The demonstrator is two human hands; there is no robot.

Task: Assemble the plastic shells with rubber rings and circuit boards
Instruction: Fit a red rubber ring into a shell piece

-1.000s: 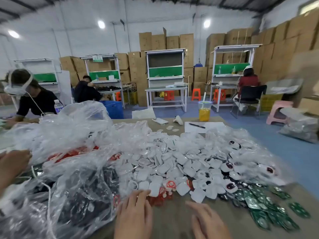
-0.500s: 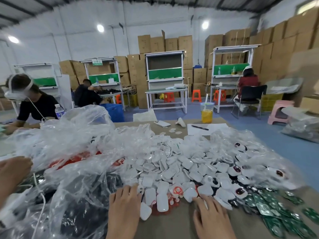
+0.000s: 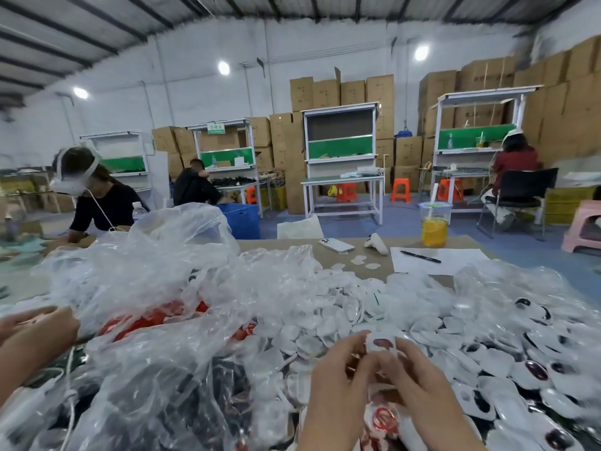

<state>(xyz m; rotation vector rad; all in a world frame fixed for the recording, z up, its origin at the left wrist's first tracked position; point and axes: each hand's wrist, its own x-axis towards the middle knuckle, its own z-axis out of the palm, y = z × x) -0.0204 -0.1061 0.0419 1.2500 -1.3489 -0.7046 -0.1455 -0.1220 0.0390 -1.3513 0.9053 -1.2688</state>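
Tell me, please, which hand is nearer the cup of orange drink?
Right. The right hand is nearly in line with the cup of orange drink, on its near side; the left hand, also holding the white shell, sits farther left.

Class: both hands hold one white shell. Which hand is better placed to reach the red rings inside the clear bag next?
Probably left: the left hand sits nearer the red rings; the right hand would have to cross it, and can hold the shell.
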